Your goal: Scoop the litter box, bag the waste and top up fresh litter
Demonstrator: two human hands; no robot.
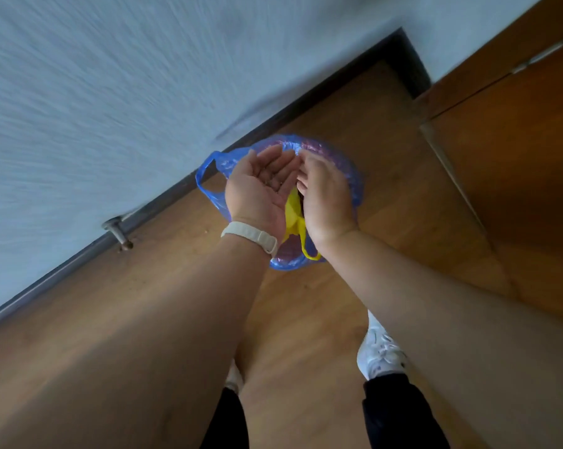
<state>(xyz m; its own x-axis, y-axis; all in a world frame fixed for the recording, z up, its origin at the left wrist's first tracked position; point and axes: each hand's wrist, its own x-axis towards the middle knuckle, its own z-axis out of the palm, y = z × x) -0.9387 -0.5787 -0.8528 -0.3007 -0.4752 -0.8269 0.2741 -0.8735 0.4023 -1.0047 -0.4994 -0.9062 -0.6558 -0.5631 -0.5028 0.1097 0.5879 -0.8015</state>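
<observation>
A round bin lined with a blue plastic bag [351,176] stands on the wooden floor by the wall. A yellow bag [294,210] lies inside it. My left hand [260,189] hovers over the bin, palm up and cupped, with a few dark grains in the palm. My right hand [325,196] is beside it, fingers straight, its fingertips brushing across the left palm. Neither hand holds the bag. The bin's contents are mostly hidden by my hands.
A grey wall [111,92] with a dark baseboard runs along the left, with a metal doorstop [118,233] near it. A wooden door [516,140] stands at the right. My white shoes [380,351] are on the floor below the bin.
</observation>
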